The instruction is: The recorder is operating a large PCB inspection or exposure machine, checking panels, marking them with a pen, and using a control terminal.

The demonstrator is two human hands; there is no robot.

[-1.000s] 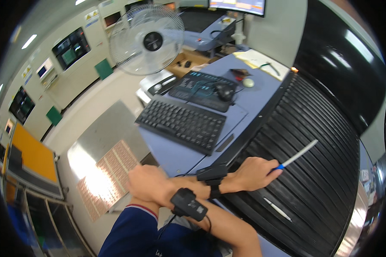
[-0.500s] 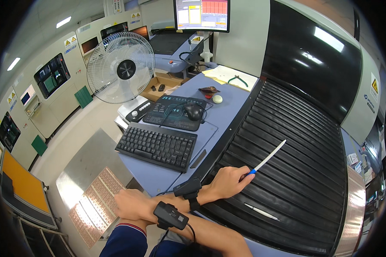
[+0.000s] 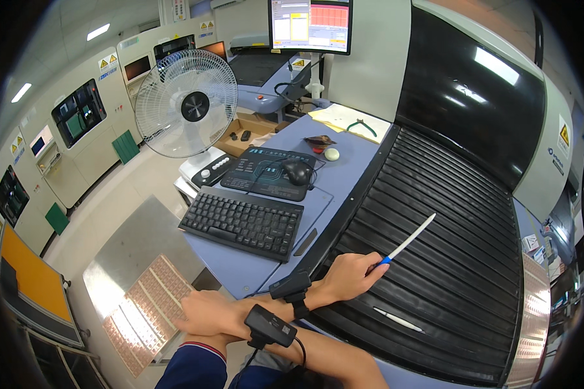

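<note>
My forearms are crossed, the right one lying over the left. At the end of the left arm, my left hand (image 3: 349,279) is closed on a slim white pen (image 3: 411,238) with a blue part by the fingers. Its tip points away to the far right, above the black slatted surface (image 3: 461,272). My right hand (image 3: 206,312) is over at the left, against the left forearm. Its fingers curl downward beside a copper-coloured panel (image 3: 143,311), and whatever may be in them is hidden. A second white pen (image 3: 399,319) lies on the slats, nearer to me.
A black keyboard (image 3: 243,222) and a mouse (image 3: 298,171) on a mat (image 3: 250,170) occupy the blue desk. Behind stand a white fan (image 3: 187,104) and a monitor (image 3: 310,26). Green-handled pliers (image 3: 361,126) lie on paper. Another copper-coloured panel (image 3: 532,311) is at the far right.
The whole view has shifted slightly. Both hands keep nearly the same place, and the pen stays in my left hand.
</note>
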